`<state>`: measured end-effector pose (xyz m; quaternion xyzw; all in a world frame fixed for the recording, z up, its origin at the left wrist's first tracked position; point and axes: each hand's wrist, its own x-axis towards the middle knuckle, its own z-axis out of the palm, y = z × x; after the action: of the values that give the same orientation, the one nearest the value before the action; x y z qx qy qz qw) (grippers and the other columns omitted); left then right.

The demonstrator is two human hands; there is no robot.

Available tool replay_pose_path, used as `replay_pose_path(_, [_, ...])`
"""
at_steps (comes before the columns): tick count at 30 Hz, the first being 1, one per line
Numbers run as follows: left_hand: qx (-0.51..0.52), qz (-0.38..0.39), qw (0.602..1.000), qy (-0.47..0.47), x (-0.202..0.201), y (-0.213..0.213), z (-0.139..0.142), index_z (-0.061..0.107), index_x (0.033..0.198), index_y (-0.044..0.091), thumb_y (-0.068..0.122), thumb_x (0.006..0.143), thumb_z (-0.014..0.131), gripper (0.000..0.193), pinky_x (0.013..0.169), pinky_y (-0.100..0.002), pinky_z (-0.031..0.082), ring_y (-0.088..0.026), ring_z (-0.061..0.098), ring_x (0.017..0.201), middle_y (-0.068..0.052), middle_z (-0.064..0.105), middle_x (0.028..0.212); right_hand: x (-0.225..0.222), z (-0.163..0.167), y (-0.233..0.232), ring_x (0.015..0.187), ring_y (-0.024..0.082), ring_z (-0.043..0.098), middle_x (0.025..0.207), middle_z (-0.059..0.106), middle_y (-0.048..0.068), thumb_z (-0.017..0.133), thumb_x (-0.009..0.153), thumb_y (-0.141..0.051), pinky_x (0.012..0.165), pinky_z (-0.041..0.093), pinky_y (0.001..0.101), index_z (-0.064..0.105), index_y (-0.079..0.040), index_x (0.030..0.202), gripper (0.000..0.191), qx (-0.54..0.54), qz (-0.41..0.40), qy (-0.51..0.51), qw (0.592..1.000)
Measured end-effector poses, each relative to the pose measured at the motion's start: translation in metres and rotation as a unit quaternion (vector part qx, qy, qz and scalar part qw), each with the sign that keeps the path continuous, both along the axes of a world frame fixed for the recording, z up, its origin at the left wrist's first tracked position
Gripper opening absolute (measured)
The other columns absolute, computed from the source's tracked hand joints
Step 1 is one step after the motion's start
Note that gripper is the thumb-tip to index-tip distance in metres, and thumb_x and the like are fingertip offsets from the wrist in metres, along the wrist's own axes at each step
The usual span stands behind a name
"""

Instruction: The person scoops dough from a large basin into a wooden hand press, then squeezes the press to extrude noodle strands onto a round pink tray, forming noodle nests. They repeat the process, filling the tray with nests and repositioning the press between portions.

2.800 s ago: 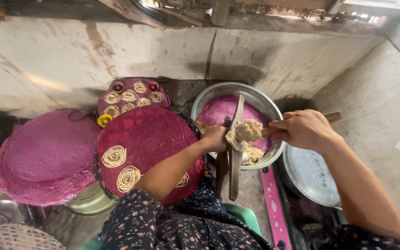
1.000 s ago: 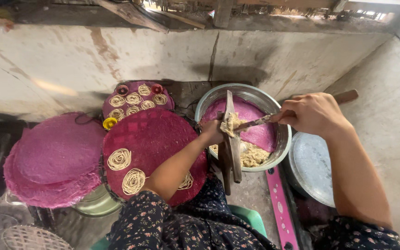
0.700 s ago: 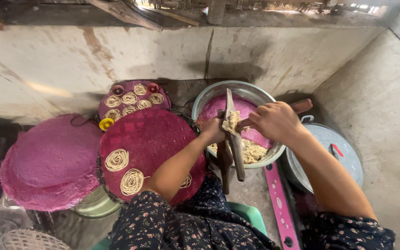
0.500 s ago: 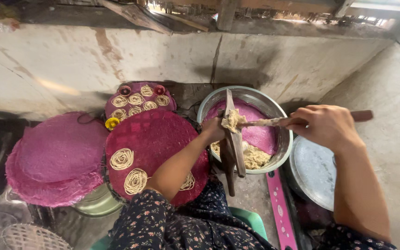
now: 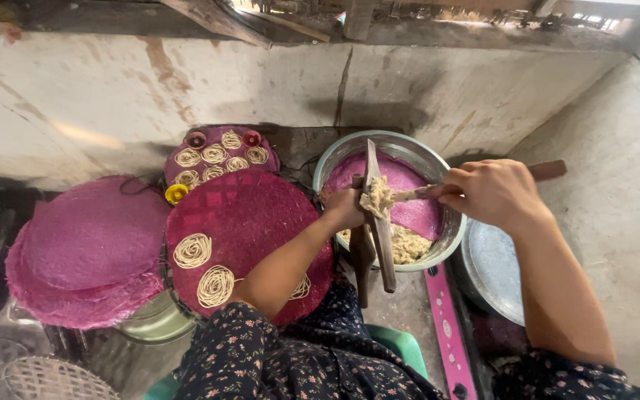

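Right hand (image 5: pixel 494 194) clenched on spoon (image 5: pixel 438 191), dough lump (image 5: pixel 377 198) at its tip — touching wooden press (image 5: pixel 378 215) gripped by left hand (image 5: pixel 346 209), press running near-far.

Long narrow pink strip (image 5: pixel 450 326) with small white markings, lying flat at lower right beside the steel bowl (image 5: pixel 453 230), no packages, signs or screens

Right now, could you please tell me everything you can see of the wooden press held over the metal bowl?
The wooden press is dark, worn wood, two long arms crossing over the metal bowl, one tip pointing up, handles toward the person. The left hand grips it at its middle; a lump of pale dough sits at that point, where the right hand brings a wooden-handled spoon.
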<state>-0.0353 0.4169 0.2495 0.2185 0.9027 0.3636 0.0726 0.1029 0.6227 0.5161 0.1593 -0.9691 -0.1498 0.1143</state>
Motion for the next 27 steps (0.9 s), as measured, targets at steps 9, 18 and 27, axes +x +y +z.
replay_pose_path(9, [-0.022, -0.033, 0.999, -0.035, 0.005, 0.001, -0.004, 0.078, 0.102, 0.011, 0.039, 0.069, 0.086, 0.044, 0.091, -0.045, 0.057, -0.037, 0.073, 0.100, -0.020, 0.075, 0.103, -0.015, -0.050, -0.031, 0.081, 0.020, 0.072, 0.081, 0.069, 0.001, 0.070, 0.086, -0.033, 0.069, 0.055, 0.0375, 0.073, -0.019, 0.093, 0.015, 0.031, 0.123, 0.020, 0.992])
replay_pose_path(18, [0.412, -0.105, 0.901, 0.092, -0.037, 0.000, -0.053, 0.059, 0.128, 0.007, 0.013, 0.083, 0.067, 0.047, 0.087, -0.040, 0.055, -0.031, 0.069, 0.099, -0.014, 0.072, 0.114, 0.045, -0.067, 0.026, 0.077, 0.009, 0.071, 0.095, 0.075, 0.003, 0.080, 0.089, -0.023, 0.067, 0.057, 0.0253, 0.076, -0.015, 0.109, 0.023, -0.414, 0.002, 0.118, 0.903])
replay_pose_path(27, [0.188, 0.010, 0.968, -0.164, -0.014, 0.017, -0.040, 0.071, 0.117, 0.014, 0.027, 0.079, 0.077, 0.041, 0.068, -0.043, 0.061, -0.026, 0.076, 0.080, -0.008, 0.076, 0.094, 0.039, -0.192, 0.006, 0.064, 0.004, 0.048, 0.072, 0.056, -0.005, 0.083, 0.087, -0.024, 0.055, 0.038, 0.0227, 0.077, 0.000, 0.105, 0.031, -0.655, -0.160, -0.053, 0.737])
